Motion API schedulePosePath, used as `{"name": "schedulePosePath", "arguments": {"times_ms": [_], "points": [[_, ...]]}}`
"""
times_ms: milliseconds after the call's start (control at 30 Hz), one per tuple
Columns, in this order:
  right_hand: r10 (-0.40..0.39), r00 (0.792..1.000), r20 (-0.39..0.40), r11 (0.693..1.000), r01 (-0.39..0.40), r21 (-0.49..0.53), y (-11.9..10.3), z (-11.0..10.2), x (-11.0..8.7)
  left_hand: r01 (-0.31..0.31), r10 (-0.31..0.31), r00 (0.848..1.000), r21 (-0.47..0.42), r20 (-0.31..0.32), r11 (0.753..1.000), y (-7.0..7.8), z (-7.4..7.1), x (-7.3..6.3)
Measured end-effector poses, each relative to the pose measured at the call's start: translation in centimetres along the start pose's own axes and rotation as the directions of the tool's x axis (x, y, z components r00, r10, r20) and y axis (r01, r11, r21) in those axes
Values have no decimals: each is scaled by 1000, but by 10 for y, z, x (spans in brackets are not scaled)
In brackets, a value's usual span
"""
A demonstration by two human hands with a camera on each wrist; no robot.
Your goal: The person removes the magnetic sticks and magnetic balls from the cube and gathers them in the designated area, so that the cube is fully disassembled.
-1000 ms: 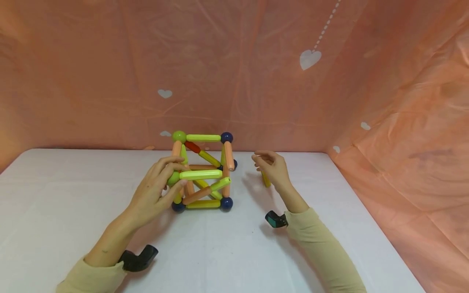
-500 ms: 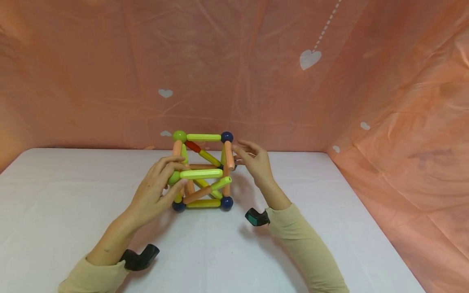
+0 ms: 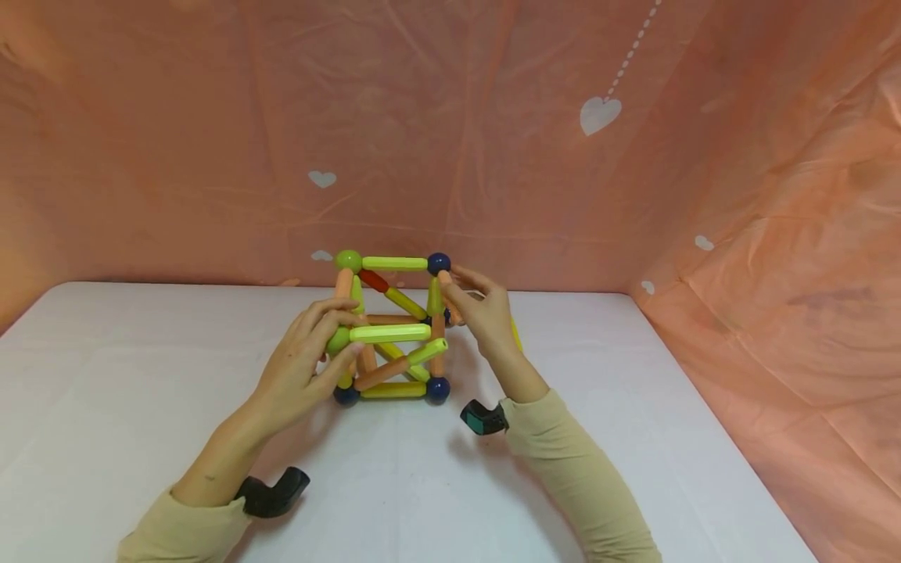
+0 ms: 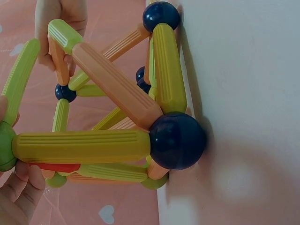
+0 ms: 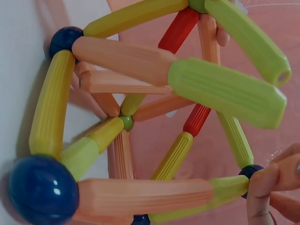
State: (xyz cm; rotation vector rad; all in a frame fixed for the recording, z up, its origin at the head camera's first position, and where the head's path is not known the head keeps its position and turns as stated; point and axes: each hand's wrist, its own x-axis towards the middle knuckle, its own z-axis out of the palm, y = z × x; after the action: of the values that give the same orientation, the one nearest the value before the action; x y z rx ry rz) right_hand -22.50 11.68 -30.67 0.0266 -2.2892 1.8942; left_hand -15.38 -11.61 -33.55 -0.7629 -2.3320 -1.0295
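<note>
"Where's the ball-and-stick frame?"

"Upright on the white tabletop, between my two hands and slightly left, near the far edge."

"And your left hand?"

"My left hand is grasping the green ball at the frame's near left upper corner, fingers on its far side and thumb on the near. A lime stick juts right from that ball, its right end free."

"What about the right?"

"With my right hand I'm pinching an orange stick. One end meets the navy ball at the far right upper corner."

"Anything along the near side?"

"An orange-and-lime diagonal rises rightward from the navy ball at the near left foot, and its lime tip is free."

"Anything loose?"

"A yellow stick, just right of my right wrist and partly hidden by it. Beyond the table hangs a peach curtain with white hearts."
</note>
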Motion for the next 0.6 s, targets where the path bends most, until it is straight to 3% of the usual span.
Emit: {"name": "schedulePosePath", "arguments": {"times_ms": [367,600], "points": [[-55,997,58,996,58,-64,15,-20,4,-3,3,1000,-3,-5,1000,-2,1,0],[-41,999,-15,998,40,-52,35,-42,7,-8,8,1000,9,-12,1000,-3,-2,-1]]}}
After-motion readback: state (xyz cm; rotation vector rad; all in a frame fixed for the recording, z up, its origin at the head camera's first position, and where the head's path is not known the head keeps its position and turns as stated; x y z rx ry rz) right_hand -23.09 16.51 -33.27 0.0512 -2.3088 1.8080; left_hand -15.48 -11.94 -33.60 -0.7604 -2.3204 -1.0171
